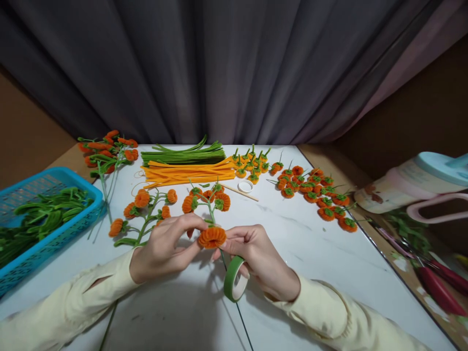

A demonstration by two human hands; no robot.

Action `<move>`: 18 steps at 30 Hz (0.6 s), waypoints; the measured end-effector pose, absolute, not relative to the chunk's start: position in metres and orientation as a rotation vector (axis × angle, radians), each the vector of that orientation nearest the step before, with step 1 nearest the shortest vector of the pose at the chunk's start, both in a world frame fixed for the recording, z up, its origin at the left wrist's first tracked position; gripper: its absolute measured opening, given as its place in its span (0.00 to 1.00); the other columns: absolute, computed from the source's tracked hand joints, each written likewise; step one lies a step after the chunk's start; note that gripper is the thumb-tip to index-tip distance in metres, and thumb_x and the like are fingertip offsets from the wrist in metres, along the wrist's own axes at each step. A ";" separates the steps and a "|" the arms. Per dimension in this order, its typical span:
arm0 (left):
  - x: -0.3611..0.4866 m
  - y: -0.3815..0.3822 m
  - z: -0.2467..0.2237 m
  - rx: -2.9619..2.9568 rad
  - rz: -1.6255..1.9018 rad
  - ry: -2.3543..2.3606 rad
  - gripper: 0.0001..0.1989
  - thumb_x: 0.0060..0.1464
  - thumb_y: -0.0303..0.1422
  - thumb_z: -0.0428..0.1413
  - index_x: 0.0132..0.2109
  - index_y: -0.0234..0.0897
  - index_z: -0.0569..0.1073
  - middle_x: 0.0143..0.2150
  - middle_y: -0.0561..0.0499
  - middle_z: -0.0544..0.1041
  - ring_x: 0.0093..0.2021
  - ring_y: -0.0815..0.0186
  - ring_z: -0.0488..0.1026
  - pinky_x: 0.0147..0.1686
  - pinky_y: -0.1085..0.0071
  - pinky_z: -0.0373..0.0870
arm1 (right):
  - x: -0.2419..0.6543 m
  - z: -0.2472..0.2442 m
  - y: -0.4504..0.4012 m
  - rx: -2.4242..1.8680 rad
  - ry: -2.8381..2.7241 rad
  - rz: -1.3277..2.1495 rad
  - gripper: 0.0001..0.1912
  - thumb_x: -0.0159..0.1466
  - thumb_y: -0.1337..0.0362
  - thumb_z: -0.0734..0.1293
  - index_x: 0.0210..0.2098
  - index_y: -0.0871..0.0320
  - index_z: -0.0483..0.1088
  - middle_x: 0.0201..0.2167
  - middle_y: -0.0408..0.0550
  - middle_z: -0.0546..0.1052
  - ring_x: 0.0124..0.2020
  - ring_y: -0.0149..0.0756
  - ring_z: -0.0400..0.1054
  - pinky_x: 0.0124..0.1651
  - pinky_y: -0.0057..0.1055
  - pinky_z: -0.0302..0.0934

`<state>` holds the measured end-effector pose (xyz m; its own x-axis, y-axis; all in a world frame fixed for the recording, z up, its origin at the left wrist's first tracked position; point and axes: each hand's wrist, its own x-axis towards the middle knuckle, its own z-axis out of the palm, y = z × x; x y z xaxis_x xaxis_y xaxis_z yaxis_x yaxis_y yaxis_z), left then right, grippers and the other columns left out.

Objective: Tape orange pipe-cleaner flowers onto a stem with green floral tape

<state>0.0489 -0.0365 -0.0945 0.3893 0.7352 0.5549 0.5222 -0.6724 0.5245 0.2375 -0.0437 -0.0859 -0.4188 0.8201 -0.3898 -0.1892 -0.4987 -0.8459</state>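
Observation:
My left hand [168,246] pinches the left edge of an orange chenille flower [212,237] over the middle of the table. From the right, my right hand [259,261] closes on the stem just beside that flower. A roll of green tape [234,279] hangs under my right fingers. The long wire stem [243,319] runs down toward me, and several more orange blooms [222,201] top the same spray. Left of it lies another spray [146,222] of orange flowers with green leaves, partly covered by my left hand.
Green chenille stems [183,156] and yellow ones [186,172] lie at the back. Loose orange flower heads [325,201] spread at right. A blue basket [97,195] of green leaves stands left. A tumbler [409,180] and red-handled pliers [437,287] are at the right edge.

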 end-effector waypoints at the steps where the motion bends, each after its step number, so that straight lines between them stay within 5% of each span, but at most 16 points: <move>1: 0.049 -0.036 -0.095 2.342 1.151 1.132 0.09 0.48 0.24 0.54 0.39 0.39 0.68 0.32 0.52 0.77 0.31 0.68 0.76 0.31 0.76 0.71 | 0.237 -0.086 -0.044 -1.101 -0.976 1.968 0.08 0.53 0.65 0.69 0.22 0.65 0.74 0.09 0.39 0.67 0.08 0.19 0.47 0.12 0.21 0.38; 10: 0.065 -0.042 -0.098 1.767 1.420 1.082 0.23 0.49 0.21 0.56 0.50 0.42 0.60 0.44 0.49 0.72 0.42 0.67 0.74 0.30 0.77 0.73 | 0.238 -0.080 -0.042 -1.118 -0.964 1.919 0.10 0.53 0.63 0.70 0.23 0.65 0.73 0.07 0.38 0.64 0.08 0.19 0.47 0.12 0.21 0.39; 13: 0.069 -0.046 -0.106 1.662 1.559 1.021 0.18 0.48 0.20 0.57 0.43 0.41 0.63 0.37 0.53 0.70 0.35 0.68 0.73 0.26 0.78 0.71 | 0.239 -0.079 -0.041 -1.114 -0.969 1.908 0.10 0.53 0.63 0.70 0.23 0.65 0.73 0.07 0.38 0.64 0.08 0.19 0.47 0.12 0.20 0.39; 18: 0.075 -0.043 -0.108 1.117 1.043 1.040 0.07 0.51 0.32 0.58 0.36 0.34 0.69 0.27 0.54 0.71 0.19 0.75 0.66 0.18 0.79 0.63 | 0.239 -0.082 -0.041 -1.116 -0.981 1.925 0.11 0.53 0.62 0.70 0.22 0.65 0.74 0.07 0.38 0.63 0.08 0.19 0.48 0.12 0.19 0.39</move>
<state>0.0748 -0.0427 -0.1083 0.1911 0.9757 -0.1070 -0.1093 0.1295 0.9855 0.2388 -0.0406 -0.0821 -0.3882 0.8417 -0.3754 -0.1904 -0.4718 -0.8609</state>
